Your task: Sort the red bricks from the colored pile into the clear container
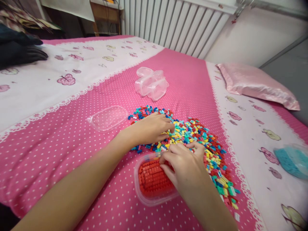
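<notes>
Beneath my right hand (183,163), a clear plastic container (137,187) holds tightly packed red toy bricks (154,179). The right thumb and index finger are pinched together over the bricks; whatever lies between their tips is hidden. My left hand (155,128) reaches over the pile of small multicoloured toy bricks (190,131), just beyond the container. Its fingers are bent downward, the thumb apart from them, and no brick shows in its grasp. The pile spreads around both hands and down to the right.
A clear lid (108,118) lies left of the pile. Several empty clear containers (151,83) are stacked farther back. At right are a pink pillow (257,83) and a container with turquoise contents (292,160). All rest on a pink bedspread (190,80). A dark glove (24,48) is far left.
</notes>
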Motion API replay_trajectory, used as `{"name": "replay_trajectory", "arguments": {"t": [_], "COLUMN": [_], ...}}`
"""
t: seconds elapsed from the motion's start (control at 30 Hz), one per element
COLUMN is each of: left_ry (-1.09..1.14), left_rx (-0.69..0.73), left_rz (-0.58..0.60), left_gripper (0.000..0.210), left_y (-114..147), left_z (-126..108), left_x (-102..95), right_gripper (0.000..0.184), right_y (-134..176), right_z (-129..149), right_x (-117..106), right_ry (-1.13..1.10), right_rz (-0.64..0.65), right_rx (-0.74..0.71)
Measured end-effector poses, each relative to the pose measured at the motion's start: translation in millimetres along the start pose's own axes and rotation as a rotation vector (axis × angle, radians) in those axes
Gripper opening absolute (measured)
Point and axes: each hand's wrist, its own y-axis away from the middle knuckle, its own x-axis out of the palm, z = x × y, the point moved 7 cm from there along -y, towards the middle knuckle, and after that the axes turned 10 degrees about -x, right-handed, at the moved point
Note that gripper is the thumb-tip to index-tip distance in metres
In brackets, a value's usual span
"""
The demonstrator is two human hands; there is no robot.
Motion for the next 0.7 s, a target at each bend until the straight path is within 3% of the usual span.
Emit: {"name": "replay_trajectory", "arguments": {"t": [0.27,0.4,0.5,0.6,0.7], "left_ry": [0.018,0.011,0.022,0.042,0.053], "left_rx": [-0.008,-0.012,0.0,0.005,0.014], "left_rz": [0.006,0.01,-0.015,-0.038,-0.043], "left_gripper": [0.006,0.006,0.008,0.009,0.008], "left_y": [-1,0,0,1,1], "left_z": [0,2,5,8,8], "left_x": [0.2,0.6,-0.5,-1.4,-1.8], "right_gripper": [0.021,0.021,0.016,0.016,0.022], "right_y": [-1,1,17,47,69], "right_z": [4,-5,-38,-89,-125], "right_x": [3,-13,-42,-68,-63], "right_ry": [0.005,-0.146,-0.241,-0.186,-0.24], "right_rz": [0.016,-0.025,-0.114,-0.24,-0.209], "right_rx": [0.005,0.035,0.137,0.37,0.548]}}
